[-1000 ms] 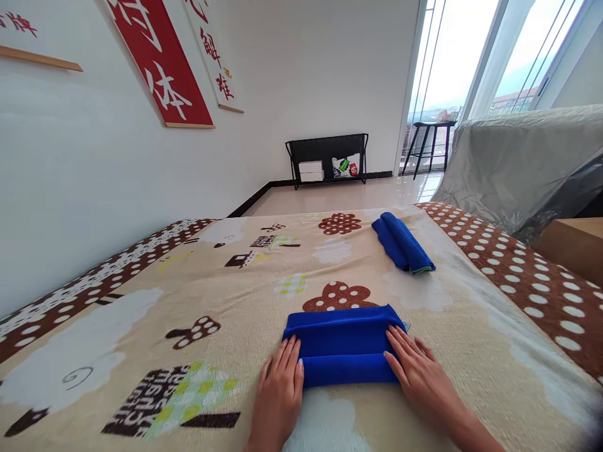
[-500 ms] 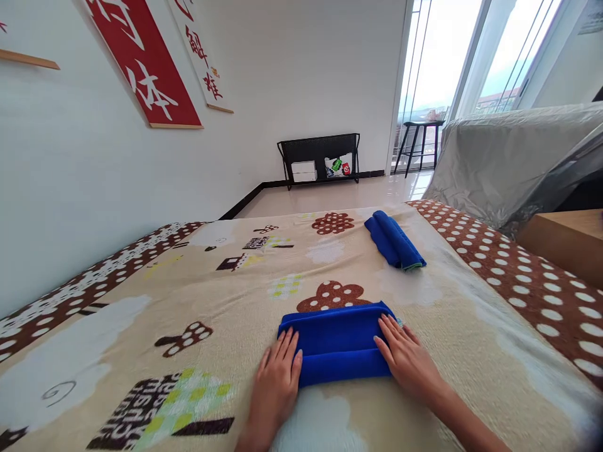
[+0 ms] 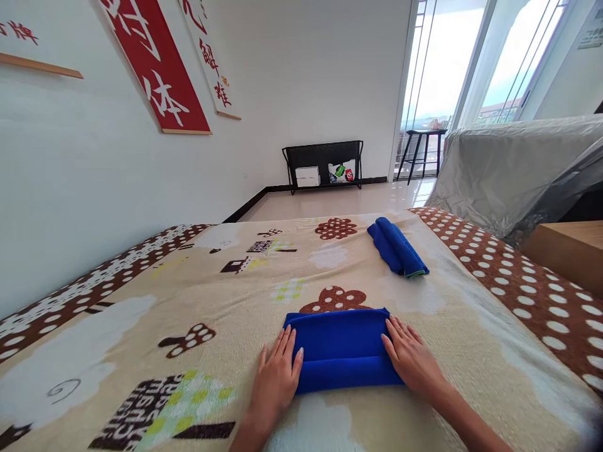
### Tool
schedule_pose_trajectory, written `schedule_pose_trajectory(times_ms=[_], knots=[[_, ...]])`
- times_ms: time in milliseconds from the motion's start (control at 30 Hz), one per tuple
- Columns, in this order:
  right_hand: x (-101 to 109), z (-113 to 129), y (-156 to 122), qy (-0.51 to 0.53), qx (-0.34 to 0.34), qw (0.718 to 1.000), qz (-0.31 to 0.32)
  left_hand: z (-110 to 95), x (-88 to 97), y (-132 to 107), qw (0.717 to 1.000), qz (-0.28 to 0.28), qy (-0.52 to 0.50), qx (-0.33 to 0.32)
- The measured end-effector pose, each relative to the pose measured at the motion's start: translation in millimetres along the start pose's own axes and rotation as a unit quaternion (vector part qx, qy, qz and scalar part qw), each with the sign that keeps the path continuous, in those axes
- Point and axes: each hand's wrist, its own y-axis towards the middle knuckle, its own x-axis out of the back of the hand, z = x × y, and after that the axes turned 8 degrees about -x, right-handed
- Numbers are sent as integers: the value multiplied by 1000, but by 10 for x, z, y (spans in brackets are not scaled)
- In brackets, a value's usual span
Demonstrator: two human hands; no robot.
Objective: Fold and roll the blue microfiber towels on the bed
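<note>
- Red hanging scroll (image 3: 160,69) with large white characters, on the left wall.
- White scroll (image 3: 214,69) with red characters, beside it.
- Low black rack (image 3: 323,152) at the far wall, holding white boxes (image 3: 308,177) and a colourfully printed bundle (image 3: 342,171).
- Black stool (image 3: 426,132) by tall, bright glass panes (image 3: 443,56).
- Clear plastic sheeting (image 3: 504,166) over bulky furniture, right.
- Brown box (image 3: 558,260), lower right.

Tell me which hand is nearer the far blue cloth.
Right: the right hand is almost straight before the far blue cloth; the left hand is farther off, leftward.
</note>
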Motion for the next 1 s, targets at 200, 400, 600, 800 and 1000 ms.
schedule_pose_trajectory(times_ms=[200, 400, 600, 800, 1000], knots=[[-23, 651, -29, 18, 107, 994, -1, -487, 35, 241, 996, 34, -15, -83], [-15, 337, 132, 21, 74, 997, 23, -238, 1, 365, 997, 49, -15, -62], [95, -93, 154, 6, 8, 1000, -3, -72, 67, 312, 1000, 28, 10, 8], [-15, 584, 148, 19, 118, 993, 16, -596, 33, 564, 992, 76, -20, -99], [-16, 62, 316, 9, 49, 999, 19, -46, -65, 540, 998, 55, -7, -14]])
